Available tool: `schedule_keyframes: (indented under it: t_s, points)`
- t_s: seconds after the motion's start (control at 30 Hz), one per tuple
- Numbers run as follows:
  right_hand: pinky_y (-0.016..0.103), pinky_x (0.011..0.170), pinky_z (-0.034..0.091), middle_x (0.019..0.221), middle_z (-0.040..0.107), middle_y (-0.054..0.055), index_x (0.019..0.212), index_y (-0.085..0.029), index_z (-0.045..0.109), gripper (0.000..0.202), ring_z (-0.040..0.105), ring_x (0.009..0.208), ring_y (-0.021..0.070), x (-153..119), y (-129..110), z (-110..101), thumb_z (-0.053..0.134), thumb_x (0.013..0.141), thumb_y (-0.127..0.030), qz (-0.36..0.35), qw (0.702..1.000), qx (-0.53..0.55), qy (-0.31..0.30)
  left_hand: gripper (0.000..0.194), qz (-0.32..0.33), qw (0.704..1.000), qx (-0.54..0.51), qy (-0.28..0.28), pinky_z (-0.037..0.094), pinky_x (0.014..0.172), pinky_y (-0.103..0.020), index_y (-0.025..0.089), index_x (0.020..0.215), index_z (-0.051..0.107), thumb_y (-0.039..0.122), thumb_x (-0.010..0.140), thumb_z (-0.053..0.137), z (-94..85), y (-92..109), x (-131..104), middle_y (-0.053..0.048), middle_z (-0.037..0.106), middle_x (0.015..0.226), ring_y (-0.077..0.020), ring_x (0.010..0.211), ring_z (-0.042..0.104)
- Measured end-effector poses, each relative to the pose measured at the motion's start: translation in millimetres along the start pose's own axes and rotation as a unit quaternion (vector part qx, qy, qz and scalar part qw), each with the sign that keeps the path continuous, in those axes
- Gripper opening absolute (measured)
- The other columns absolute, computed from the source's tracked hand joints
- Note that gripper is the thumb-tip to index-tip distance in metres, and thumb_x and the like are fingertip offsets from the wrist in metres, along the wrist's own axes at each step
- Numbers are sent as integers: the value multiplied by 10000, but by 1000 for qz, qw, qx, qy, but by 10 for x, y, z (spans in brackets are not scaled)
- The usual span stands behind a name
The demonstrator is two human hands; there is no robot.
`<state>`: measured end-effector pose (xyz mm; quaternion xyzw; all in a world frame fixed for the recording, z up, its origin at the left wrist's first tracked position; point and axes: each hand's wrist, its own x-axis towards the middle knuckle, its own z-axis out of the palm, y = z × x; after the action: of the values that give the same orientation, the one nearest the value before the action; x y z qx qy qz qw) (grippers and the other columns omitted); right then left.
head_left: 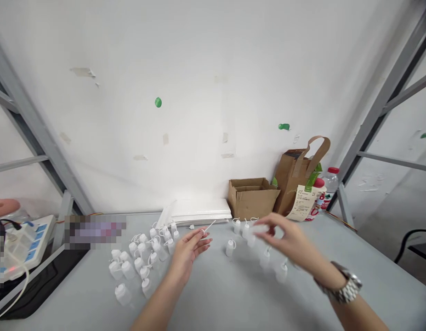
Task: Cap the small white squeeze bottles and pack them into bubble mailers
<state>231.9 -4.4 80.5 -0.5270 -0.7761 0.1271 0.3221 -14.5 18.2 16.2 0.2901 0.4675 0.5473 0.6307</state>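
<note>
My left hand (191,250) is closed around a small white piece with a thin, straight spout (210,225), pinched between thumb and fingers and pointing up to the right. The rest of the piece is hidden in the hand. To its left, several small white squeeze bottles (142,250) with strapped caps stand grouped on the table. My right hand (280,234), wearing a metal watch (349,287), is blurred by motion. Its thumb and fingertips curl round a pale, smeared thing, too unclear to name. Beside and below that hand, several more bottles (230,248) stand spread out.
Along the wall are a stack of white sheets (199,212), an open cardboard box (254,202), a brown paper bag (286,179) and a red-capped bottle (332,181). A power strip (36,243) and a black flat object (43,285) lie on the left of the grey table (213,294).
</note>
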Motion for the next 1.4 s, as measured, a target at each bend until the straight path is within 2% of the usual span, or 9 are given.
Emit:
schedule_keyframes:
  t_s: [0.07,0.13,0.23,0.33,0.5,0.63,0.93,1.07,1.4]
  points:
    - [219,649,436,804,601,1,898,-227,604,138,542,689,127,-121,-289,284,567,768,-252,-49,992,74,-93,184,-9,1000,7,-1,513,603,-226,143,930,646,178,753,610,-14,-2,-6,-98,695,903,-156,702,670]
    - [216,676,430,752,580,-6,825,-215,613,132,535,717,132,-212,-429,644,573,725,-140,-83,983,65,-152,214,-16,1000,14,3,498,570,-206,153,953,642,204,746,625,-37,-11,-6,-101,698,916,-148,687,670]
    - [225,682,418,721,559,-6,796,-194,613,216,515,711,138,-276,-407,1110,547,663,-37,-101,979,43,-170,209,-6,1000,11,14,484,565,-188,155,928,657,191,723,642,-68,-20,-6,-102,704,912,-132,678,666]
    - [204,617,404,711,532,-16,755,-187,599,132,490,652,120,-292,-322,1317,611,666,-91,-69,977,80,-187,207,6,1000,-1,12,477,566,-186,153,886,673,180,681,669,-71,-19,-19,-99,709,894,-133,683,664]
    - [203,607,384,780,508,-2,717,-171,531,116,463,656,109,-317,-372,1267,616,746,-246,-14,974,170,-147,247,36,998,15,-38,500,641,-233,141,878,677,260,661,686,-10,-28,-135,-99,711,881,-163,730,662]
    - [209,581,354,639,501,-29,701,-168,530,100,444,606,110,-309,-418,1204,541,786,-221,40,968,217,-122,303,76,992,68,-75,509,703,-276,142,933,672,331,697,648,60,-50,-277,-98,706,902,-194,784,658]
    - [224,584,377,651,562,-5,827,-148,617,178,479,605,125,-294,-364,1174,543,791,-306,93,954,280,-48,262,168,968,146,-116,468,872,-315,171,896,693,356,755,570,111,-72,-410,-79,688,1010,-230,981,603]
    - [221,584,383,666,563,-3,832,-153,625,175,478,612,122,-286,-348,1171,560,783,-308,80,956,280,-35,238,167,965,166,-110,475,869,-315,178,854,700,349,714,612,130,-59,-420,-68,699,983,-233,973,609]
    - [229,590,403,683,522,-6,734,-172,568,149,478,621,120,-309,-343,1171,558,798,-306,25,977,209,29,164,164,967,120,-156,431,914,-326,187,839,669,295,768,568,122,-56,-451,-64,689,1019,-234,1046,574]
